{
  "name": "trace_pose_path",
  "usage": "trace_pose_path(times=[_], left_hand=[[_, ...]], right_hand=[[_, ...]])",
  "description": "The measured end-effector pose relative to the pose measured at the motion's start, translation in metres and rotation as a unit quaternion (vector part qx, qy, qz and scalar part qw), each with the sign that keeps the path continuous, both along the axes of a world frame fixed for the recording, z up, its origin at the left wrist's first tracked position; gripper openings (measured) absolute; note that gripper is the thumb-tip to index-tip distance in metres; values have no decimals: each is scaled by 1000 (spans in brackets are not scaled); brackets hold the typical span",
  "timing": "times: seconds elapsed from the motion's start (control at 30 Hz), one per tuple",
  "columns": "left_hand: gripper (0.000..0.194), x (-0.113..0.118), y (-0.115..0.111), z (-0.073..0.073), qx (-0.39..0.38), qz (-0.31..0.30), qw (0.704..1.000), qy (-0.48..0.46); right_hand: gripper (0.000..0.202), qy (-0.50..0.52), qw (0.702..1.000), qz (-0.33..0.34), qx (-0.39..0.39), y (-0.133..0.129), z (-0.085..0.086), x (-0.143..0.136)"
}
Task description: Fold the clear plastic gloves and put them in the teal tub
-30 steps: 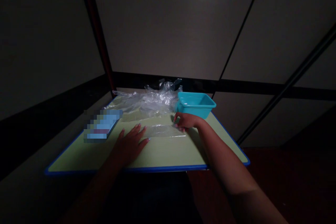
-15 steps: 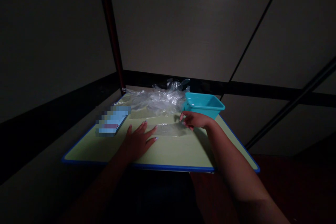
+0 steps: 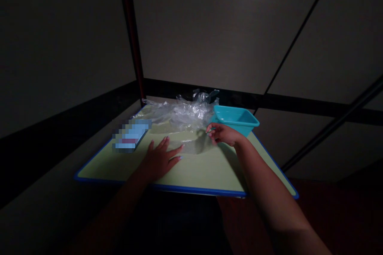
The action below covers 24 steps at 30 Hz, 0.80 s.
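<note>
A flat, clear plastic bag point(image 3: 194, 146) lies crosswise on the pale yellow-green tabletop point(image 3: 203, 171). My left hand point(image 3: 158, 159) rests flat at its left end, fingers spread. At the other end my right hand point(image 3: 223, 133) pinches the bag's edge between thumb and fingers, and that end is raised a little off the table. Behind the hands spreads a crumpled heap of clear plastic bags point(image 3: 191, 112). Just behind my right hand stands a turquoise plastic basket point(image 3: 236, 121), its near side partly hidden by the hand.
A blurred-out, flat bluish object point(image 3: 133, 135) lies left of my left hand. The table has a blue edge point(image 3: 185, 189). Panelled walls rise behind it and along its left side. The light is dim.
My right hand has risen slightly, lifting the right end of the flat plastic bag. My left hand stays flat in place. The view has shifted a little.
</note>
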<state>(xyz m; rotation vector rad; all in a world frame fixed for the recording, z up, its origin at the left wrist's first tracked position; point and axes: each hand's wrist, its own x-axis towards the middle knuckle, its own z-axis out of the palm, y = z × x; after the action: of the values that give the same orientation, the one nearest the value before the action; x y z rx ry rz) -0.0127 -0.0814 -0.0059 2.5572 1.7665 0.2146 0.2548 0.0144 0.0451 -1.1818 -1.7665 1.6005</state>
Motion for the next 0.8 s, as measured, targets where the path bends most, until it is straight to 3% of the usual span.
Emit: trace_pose_path(times=[0.33,0.8], left_hand=[[44,1,0,0,-4,0,1000,-15],[42,0,0,-5,-8,4,998,-58]], right_hand=[[36,67,995,-66,-18,-2,6,-9],[31,-3,999,-50,4,9,32,-39]])
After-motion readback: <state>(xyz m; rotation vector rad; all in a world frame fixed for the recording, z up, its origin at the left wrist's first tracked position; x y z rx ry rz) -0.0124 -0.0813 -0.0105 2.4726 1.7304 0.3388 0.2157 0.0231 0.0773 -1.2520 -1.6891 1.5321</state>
